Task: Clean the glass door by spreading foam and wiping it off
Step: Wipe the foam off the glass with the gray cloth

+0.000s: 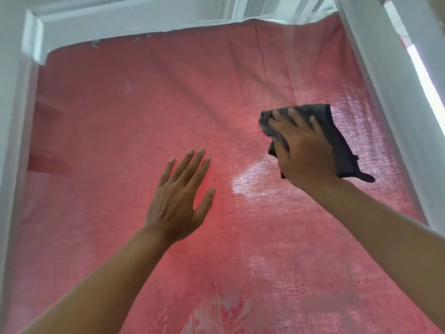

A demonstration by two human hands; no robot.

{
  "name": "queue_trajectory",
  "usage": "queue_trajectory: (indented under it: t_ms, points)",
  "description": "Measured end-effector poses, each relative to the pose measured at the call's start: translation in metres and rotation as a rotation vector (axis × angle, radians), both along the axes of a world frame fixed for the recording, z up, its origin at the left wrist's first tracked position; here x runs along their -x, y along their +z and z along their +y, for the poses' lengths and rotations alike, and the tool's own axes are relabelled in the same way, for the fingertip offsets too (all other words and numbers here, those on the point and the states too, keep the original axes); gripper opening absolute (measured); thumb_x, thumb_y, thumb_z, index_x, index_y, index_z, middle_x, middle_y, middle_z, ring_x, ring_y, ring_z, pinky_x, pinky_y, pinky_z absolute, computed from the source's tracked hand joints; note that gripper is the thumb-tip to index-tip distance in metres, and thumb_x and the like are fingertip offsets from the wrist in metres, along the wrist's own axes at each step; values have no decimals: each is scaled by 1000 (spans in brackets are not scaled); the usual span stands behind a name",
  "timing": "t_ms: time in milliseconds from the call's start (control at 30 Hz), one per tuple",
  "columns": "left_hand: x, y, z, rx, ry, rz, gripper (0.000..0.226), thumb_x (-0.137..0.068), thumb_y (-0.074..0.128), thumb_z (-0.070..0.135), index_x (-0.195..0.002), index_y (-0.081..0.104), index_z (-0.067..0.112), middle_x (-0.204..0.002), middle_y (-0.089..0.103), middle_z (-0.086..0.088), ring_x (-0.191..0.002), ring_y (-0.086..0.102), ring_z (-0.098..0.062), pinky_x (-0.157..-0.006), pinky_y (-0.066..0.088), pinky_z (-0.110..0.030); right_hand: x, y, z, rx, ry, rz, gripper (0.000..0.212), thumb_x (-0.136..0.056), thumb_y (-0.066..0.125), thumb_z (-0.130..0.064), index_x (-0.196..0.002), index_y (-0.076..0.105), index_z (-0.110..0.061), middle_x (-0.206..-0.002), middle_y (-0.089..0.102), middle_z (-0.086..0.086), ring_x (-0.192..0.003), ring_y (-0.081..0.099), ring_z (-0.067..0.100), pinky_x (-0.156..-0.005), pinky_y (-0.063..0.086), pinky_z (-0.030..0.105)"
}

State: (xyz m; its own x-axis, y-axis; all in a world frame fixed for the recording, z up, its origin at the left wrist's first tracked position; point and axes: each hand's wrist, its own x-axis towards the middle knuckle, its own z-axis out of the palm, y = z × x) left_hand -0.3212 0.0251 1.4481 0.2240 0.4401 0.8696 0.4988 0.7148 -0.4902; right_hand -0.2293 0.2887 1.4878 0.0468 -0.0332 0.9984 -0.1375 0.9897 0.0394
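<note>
- The grip of the right hand [303,150] holds a dark grey folded cloth [337,141]: the fingers lie spread over the top of the cloth and press it on the pane, while the thumb is curled around its left edge. The rest of the cloth hangs out to the right and below the hand.
- The left hand [178,201] holds nothing. Its fingers are straight and a little apart, and the palm seems to lie flat on the glass, probably to steady the door or the body.
- The task's thing, the glass door with a white frame [134,20], fills almost the whole view. A pink-red woven fabric [120,104] hangs behind the pane and shows through it.
- The cloth is in the right half of the pane, near the right side of the frame and about at middle height.
- What looks done: the upper and left parts of the glass show little foam, only a thin haze and a few small white specks near the top edge.
- What is left, in my judgement: a white wet patch [248,182] just below and left of the cloth, and streaks of white foam [216,314] at the bottom edge of the view.
- So the wiping looks to be well started but not finished; the lower part needs the most work.
</note>
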Motion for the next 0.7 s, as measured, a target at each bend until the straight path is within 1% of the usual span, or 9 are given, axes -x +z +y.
queue_trajectory:
  t_ms: [100, 167, 233, 300, 367, 433, 500, 633, 700]
  points:
    - [-2, 15, 7, 4, -4, 7, 63, -102, 43, 41, -153, 43, 5, -164, 33, -10, -154, 26, -28, -125, 22, -57, 5, 19, -23, 17, 30, -19, 44, -102, 52, -18, -145, 56, -20, -158, 45, -4, -153, 30, 22, -127, 12, 49]
    - [-3, 21, 12, 3, -1, 17, 64, -101, 43, 42, -153, 44, 5, -164, 33, -11, -154, 26, -28, -125, 22, -57, 7, 1, -29, -153, 20, -60, 45, -98, 55, -17, -142, 59, -21, -156, 47, -6, -152, 32, 21, -126, 18, 49]
    - [-3, 27, 14, 16, 1, 30, 64, -100, 43, 42, -153, 44, 5, -164, 34, -11, -154, 27, -28, -124, 23, -57, 6, -29, -22, -321, 58, -81, 43, -95, 58, -16, -138, 64, -19, -152, 53, -7, -149, 39, 19, -123, 28, 41]
    - [-6, 35, 19, 31, 6, 49, 64, -100, 43, 43, -152, 46, 6, -163, 35, -11, -153, 29, -27, -124, 24, -56, 3, -37, -3, -337, 90, -56, 43, -95, 58, -15, -137, 65, -17, -150, 55, -4, -147, 42, 19, -120, 34, 34]
    - [-11, 47, 27, 22, 12, 46, 64, -101, 41, 44, -151, 47, 6, -163, 36, -10, -153, 29, -27, -125, 23, -55, 0, -17, 13, -128, 59, 14, 43, -97, 55, -16, -140, 62, -21, -153, 51, -1, -147, 40, 22, -122, 29, 39]
    - [-15, 60, 38, -23, 11, -3, 66, -101, 36, 48, -154, 44, 8, -165, 32, -9, -155, 25, -26, -126, 20, -53, -1, 15, 18, 147, 31, 60, 45, -103, 51, -19, -147, 53, -23, -159, 44, -1, -151, 30, 22, -127, 15, 44]
    - [-17, 70, 49, -74, 15, -58, 71, -101, 29, 52, -158, 37, 10, -168, 24, -7, -157, 17, -23, -128, 14, -50, 0, 35, 13, 253, 42, 70, 45, -104, 50, -21, -150, 50, -23, -162, 39, -1, -154, 24, 21, -128, 5, 44]
    - [-12, 75, 60, -96, 27, -68, 75, -100, 25, 56, -159, 33, 10, -169, 20, -7, -158, 12, -23, -129, 8, -50, -1, -1, 12, -77, 44, -9, 45, -100, 56, -18, -145, 57, -21, -155, 49, -6, -151, 33, 18, -127, 17, 42]
    - [-10, 73, 60, -99, 27, -61, 75, -100, 26, 55, -159, 33, 10, -169, 21, -7, -158, 13, -23, -128, 10, -52, -5, -31, 30, -157, 59, -29, 43, -98, 53, -22, -141, 61, -21, -152, 50, -12, -150, 34, 12, -125, 24, 37]
